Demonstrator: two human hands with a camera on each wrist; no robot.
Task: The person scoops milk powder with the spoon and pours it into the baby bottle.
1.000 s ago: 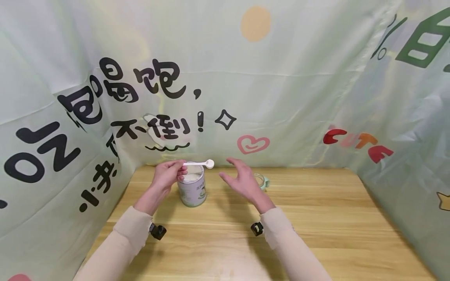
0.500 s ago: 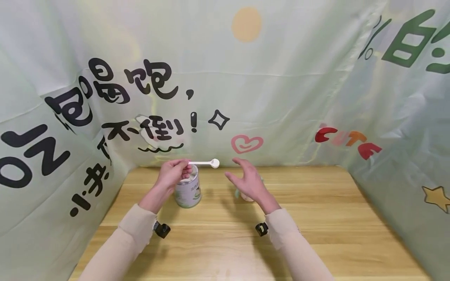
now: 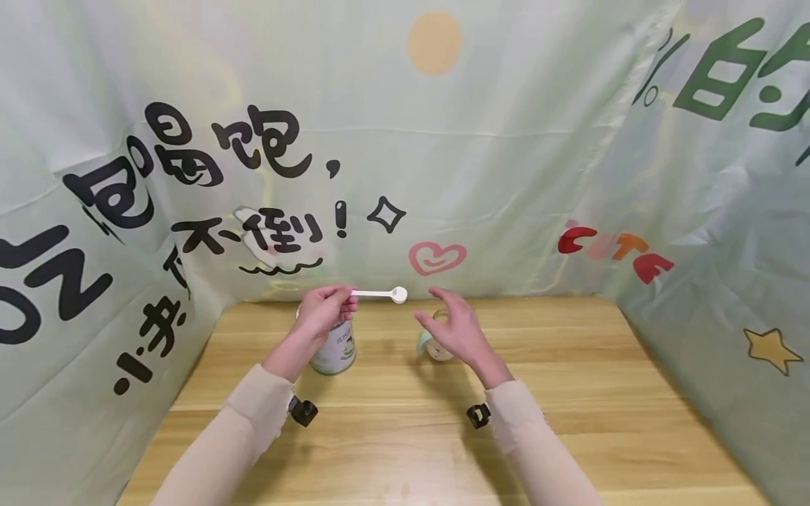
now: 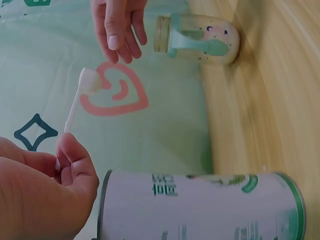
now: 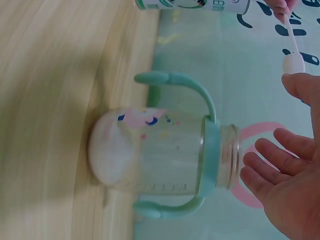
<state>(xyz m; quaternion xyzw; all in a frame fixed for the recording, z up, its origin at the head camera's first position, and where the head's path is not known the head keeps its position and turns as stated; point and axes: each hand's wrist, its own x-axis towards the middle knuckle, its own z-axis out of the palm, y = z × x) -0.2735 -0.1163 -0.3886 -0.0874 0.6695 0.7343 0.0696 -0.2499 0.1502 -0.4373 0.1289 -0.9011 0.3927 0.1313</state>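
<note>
My left hand (image 3: 323,310) pinches the thin handle of a white measuring scoop (image 3: 380,294), its bowl pointing right toward my other hand. Below that hand stands a pale milk powder can (image 3: 335,351), its top mostly hidden by the hand. A clear baby bottle (image 5: 165,150) with mint-green handles stands upright and uncapped, white contents at its bottom. My right hand (image 3: 460,329) holds nothing and hovers by the bottle's neck, fingers spread, thumb apart. In the right wrist view the scoop's bowl (image 5: 293,64) overlaps the thumb tip.
A wooden table (image 3: 392,436) carries the can and the bottle, which stand apart near its back edge. Printed cloth (image 3: 519,176) hangs close behind the table and along both sides. Each wrist wears a small black camera (image 3: 304,412).
My left hand has carried the scoop rightward from over the can toward the bottle. The head view has turned slightly right. My right hand stays open, and more of the bottle shows beneath it.
</note>
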